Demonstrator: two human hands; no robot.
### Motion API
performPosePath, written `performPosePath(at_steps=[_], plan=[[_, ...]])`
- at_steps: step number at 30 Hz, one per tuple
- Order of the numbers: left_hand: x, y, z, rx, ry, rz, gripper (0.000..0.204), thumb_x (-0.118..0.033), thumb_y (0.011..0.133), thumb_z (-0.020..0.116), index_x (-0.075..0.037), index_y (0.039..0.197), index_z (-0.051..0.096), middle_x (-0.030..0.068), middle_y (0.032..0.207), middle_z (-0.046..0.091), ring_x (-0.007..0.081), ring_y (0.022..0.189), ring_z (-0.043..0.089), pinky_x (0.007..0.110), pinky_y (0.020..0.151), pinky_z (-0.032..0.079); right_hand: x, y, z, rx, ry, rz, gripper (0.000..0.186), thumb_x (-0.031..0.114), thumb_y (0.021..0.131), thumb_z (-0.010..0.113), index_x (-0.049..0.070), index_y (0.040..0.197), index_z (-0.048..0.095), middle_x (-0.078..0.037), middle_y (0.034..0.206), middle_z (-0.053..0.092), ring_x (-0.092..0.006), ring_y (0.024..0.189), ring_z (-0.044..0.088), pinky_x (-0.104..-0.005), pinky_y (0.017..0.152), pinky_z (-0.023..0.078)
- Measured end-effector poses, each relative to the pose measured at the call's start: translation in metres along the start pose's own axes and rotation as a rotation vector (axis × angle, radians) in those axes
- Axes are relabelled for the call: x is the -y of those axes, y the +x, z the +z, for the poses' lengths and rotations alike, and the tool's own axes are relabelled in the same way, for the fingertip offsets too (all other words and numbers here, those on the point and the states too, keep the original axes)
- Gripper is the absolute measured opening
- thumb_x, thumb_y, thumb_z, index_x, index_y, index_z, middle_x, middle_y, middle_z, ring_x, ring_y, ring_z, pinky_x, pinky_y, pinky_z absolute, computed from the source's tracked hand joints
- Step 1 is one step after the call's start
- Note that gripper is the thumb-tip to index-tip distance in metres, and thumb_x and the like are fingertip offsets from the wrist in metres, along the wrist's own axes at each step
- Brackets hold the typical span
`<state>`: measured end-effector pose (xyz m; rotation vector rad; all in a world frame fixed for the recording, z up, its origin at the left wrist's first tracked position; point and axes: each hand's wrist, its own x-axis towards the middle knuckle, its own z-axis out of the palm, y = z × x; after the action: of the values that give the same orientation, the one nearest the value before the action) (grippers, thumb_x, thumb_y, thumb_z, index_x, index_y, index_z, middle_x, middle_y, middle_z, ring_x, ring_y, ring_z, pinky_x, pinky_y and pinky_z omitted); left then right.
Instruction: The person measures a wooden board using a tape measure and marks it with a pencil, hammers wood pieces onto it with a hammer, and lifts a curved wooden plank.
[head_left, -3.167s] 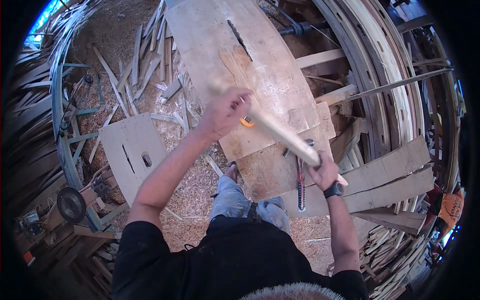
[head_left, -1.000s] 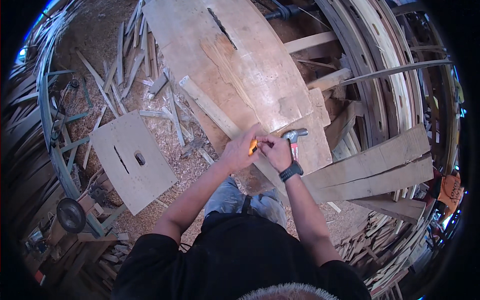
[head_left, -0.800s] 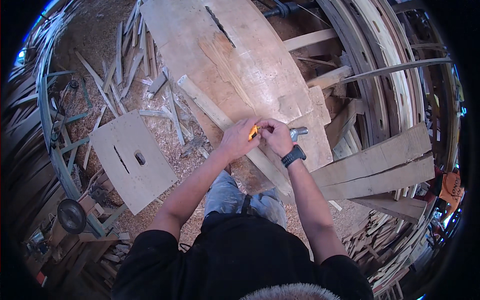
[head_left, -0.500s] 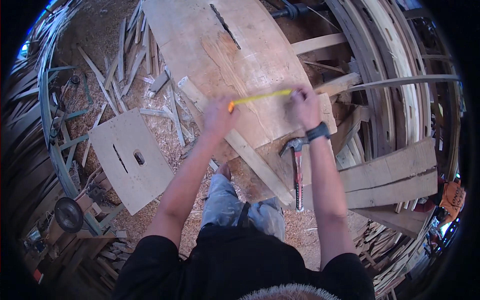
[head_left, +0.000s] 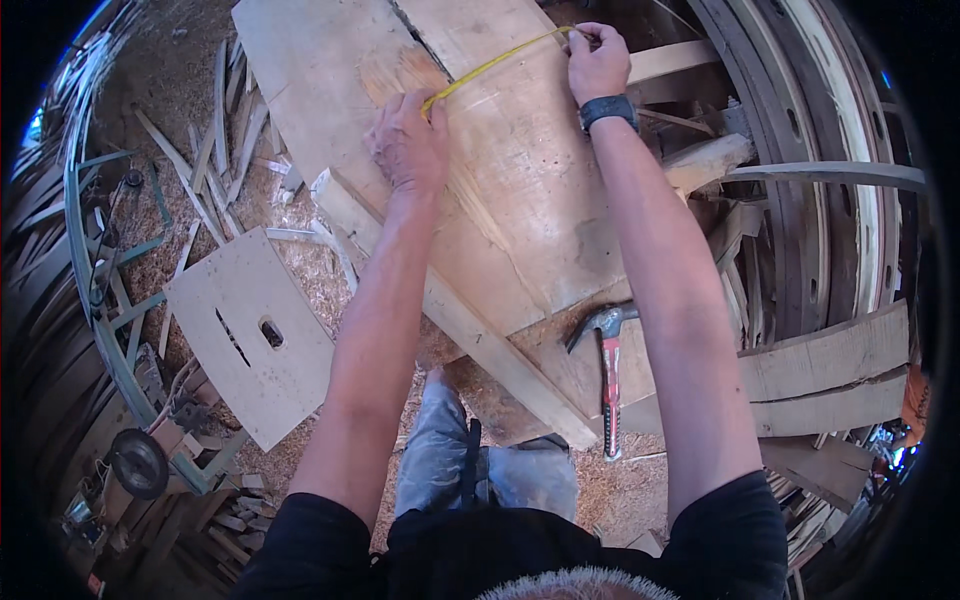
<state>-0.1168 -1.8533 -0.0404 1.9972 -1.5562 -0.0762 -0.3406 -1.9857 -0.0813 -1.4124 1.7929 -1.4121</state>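
nearest me, a hammer [head_left: 611,370] lies at the counter's [head_left: 545,215] near edge, and a wooden strip [head_left: 470,320] slants from its left edge toward the near one. farther off, the yellow tape [head_left: 497,66] crosses the surface to the right edge, left hand [head_left: 408,145] closed round one end, right hand [head_left: 600,70] pinching the other. it looks bowed; i'd draw it taut, flat and square to that edge.

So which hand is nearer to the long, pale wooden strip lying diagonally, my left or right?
Left. Your left hand is just right of the far end of the strip; your right hand is farther off, by the right edge of the large tan wooden board.
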Motion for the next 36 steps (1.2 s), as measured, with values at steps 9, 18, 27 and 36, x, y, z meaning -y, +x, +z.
performPosePath(at_steps=[9,18,27,36], plan=[[-0.041,0.035,0.035,-0.002,0.081,0.135,0.013,-0.025,0.089,0.069,-0.018,0.098,0.075,0.0024,0.097,0.07,0.0257,0.102,0.065,0.043,0.089,0.045,0.005,0.001,0.004,-0.153,-0.197,-0.199,0.016,0.019,0.092,0.072,0.004,0.098,0.069,-0.014,0.095,0.069,-0.0293,0.079,0.072,-0.0402,0.076,0.057],[-0.058,0.076,0.04,0.328,0.259,0.093,0.023,-0.024,0.095,0.06,-0.013,0.109,0.074,0.0107,0.114,0.072,0.0309,0.112,0.067,0.049,0.094,0.051,0.019,-0.013,0.002,-0.093,-0.07,-0.192,0.01,0.012,0.092,0.066,0.003,0.093,0.061,-0.019,0.083,0.066,-0.0377,0.081,0.065,-0.0445,0.076,0.051],[-0.062,0.111,0.041,0.453,0.323,0.152,0.027,-0.022,0.096,0.054,-0.009,0.109,0.074,0.0191,0.108,0.074,0.037,0.106,0.071,0.049,0.091,0.055,0.014,-0.002,0.007,-0.057,-0.169,-0.055,0.016,0.022,0.091,0.072,0.008,0.099,0.069,-0.014,0.088,0.075,-0.033,0.083,0.072,-0.0432,0.079,0.056],[-0.056,0.113,0.046,0.439,0.287,0.085,0.024,-0.014,0.095,0.054,-0.004,0.102,0.075,0.0234,0.105,0.074,0.0407,0.101,0.072,0.054,0.085,0.057,0.017,-0.009,0.004,-0.046,-0.145,-0.116,0.013,0.017,0.092,0.069,0.006,0.1,0.068,-0.017,0.088,0.072,-0.0344,0.085,0.07,-0.044,0.079,0.054]])
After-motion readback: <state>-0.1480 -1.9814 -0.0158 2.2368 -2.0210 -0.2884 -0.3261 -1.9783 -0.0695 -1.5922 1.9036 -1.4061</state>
